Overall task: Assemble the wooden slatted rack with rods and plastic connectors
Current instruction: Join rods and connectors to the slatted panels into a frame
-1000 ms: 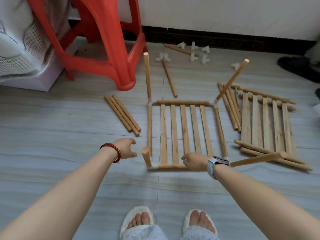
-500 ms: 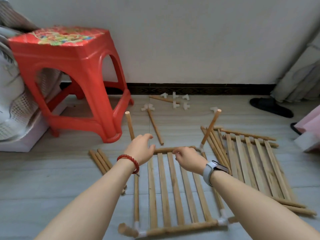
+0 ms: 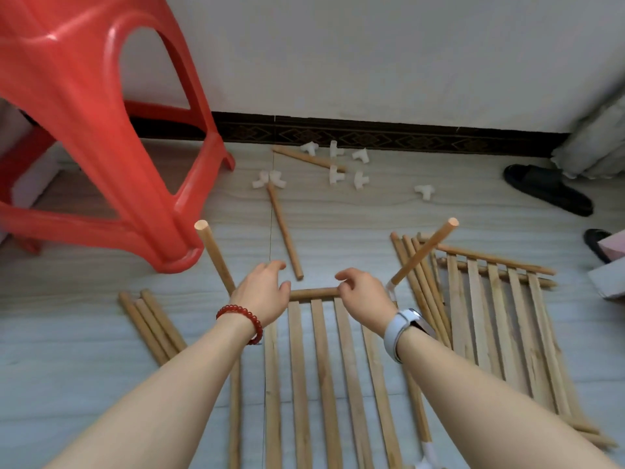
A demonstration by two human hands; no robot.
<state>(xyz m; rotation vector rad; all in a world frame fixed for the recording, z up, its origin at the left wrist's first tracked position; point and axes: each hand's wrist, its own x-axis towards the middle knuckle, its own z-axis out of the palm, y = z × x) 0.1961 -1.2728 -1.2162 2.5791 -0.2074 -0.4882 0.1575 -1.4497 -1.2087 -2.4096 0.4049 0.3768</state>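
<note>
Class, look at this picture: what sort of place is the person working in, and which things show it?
Probably a room at home: tiled floor along a wall skirting, a red plastic stool, and a black slipper.

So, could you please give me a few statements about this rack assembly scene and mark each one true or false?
1. Both hands, left hand and right hand, hover over the far rod of the slatted frame. True.
2. The stool is blue. False: it is red.
3. Loose white connectors lie by the wall. True.
4. The left wrist wears the watch. False: it wears a red bead bracelet; the watch is on the right.
</note>
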